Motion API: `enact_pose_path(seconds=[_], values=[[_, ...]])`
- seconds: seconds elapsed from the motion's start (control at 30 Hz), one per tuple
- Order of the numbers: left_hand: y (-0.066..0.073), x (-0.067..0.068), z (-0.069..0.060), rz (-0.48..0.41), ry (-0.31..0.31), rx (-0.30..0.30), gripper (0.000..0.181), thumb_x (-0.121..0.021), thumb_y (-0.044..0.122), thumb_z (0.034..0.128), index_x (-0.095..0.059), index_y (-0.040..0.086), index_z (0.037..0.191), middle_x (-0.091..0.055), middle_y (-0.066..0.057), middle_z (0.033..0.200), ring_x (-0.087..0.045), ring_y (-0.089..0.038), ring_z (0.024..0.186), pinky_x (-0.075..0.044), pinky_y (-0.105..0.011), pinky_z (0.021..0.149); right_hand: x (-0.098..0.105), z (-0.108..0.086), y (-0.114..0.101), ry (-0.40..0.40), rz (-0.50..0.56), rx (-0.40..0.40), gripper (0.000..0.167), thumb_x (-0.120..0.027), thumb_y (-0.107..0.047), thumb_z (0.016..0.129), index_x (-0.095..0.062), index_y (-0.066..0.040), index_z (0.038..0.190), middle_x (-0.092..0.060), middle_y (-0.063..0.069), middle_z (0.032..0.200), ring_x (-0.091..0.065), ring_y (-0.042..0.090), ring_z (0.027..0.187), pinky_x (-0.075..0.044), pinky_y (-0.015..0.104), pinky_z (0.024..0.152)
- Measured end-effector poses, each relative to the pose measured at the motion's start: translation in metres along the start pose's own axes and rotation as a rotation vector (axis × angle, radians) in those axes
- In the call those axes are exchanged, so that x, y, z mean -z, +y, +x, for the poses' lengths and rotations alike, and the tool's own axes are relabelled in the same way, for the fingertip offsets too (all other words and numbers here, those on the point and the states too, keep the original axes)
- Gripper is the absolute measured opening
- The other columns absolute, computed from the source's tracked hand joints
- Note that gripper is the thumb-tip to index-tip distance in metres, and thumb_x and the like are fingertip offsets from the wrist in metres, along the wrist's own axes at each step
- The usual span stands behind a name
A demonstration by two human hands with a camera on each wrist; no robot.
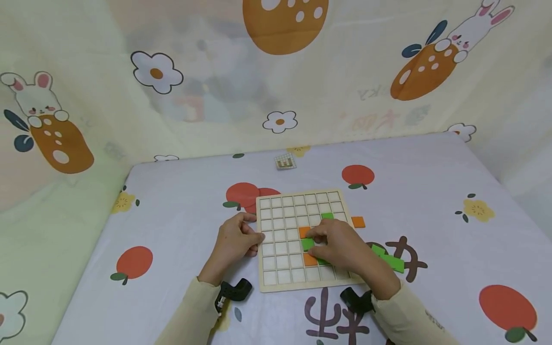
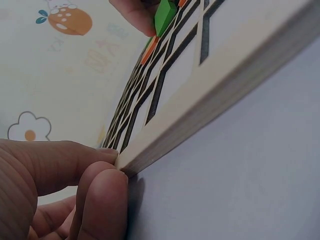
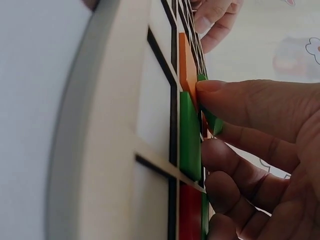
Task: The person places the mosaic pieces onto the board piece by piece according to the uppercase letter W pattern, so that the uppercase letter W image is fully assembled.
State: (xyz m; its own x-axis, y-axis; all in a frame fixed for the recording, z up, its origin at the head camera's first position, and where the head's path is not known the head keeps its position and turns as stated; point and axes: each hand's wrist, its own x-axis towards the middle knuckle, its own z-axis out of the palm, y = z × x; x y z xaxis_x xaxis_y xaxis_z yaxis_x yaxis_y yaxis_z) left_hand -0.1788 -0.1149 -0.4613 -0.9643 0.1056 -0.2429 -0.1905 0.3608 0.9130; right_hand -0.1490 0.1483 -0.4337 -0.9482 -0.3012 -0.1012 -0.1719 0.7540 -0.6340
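Observation:
The wooden grid board lies flat on the cloth. At its left edge my left hand grips the frame with thumb and fingers; the left wrist view shows those fingertips at the board's corner. Over the grid, my right hand pinches a green tile between thumb and index finger, tilted against the grid. Orange tiles and green tiles sit in cells near that hand. The right wrist view also shows a red tile, which the hand hides in the head view.
Right of the board lie a loose orange tile and several green tiles, partly behind the right forearm. A small patterned card or packet lies beyond the board. A printed curtain hangs behind the table.

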Motion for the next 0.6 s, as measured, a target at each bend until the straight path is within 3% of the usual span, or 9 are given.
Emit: enact_pose_path(seconds=[0.6], values=[[-0.0031, -0.0006, 0.0009, -0.005, -0.001, -0.004, 0.044, -0.081, 0.002, 0.0882, -0.061, 0.0, 0.127, -0.066, -0.01, 0.079, -0.064, -0.014, 0.051, -0.059, -0.027, 0.052, -0.0012, -0.0014, -0.001, -0.001, 0.001, -0.004, 0.029, -0.086, -0.011, 0.083, -0.081, -0.009, 0.111, -0.057, -0.003, 0.081, -0.051, 0.016, 0.079, -0.044, 0.03, 0.068]])
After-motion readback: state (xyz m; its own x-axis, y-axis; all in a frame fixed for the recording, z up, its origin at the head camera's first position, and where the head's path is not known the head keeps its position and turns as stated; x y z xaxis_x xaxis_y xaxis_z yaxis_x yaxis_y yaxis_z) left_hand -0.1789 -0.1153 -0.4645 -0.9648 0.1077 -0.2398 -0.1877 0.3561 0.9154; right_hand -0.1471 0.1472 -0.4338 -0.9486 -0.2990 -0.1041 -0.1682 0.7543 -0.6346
